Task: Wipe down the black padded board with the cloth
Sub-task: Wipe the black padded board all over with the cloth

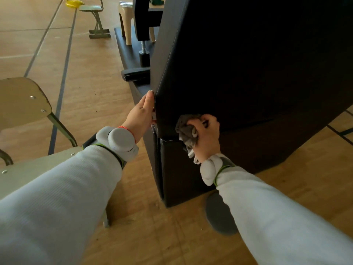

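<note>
Wooden floor point(133, 236) underfoot, metal-frame chair point(23, 100) near left. Left hand point(145, 111): fingers straight, flat against left edge of black padded board point(248, 64), apparently steadying it. Right hand point(207, 136): fingers curled round bunched grey cloth point(186, 131), pressed to board's lower left corner. Board stands tilted on floor. Wiping under way; no streaks visible (wiped area cannot be judged); broad upper face probably left. Beige stool point(126, 18) beyond.
</note>
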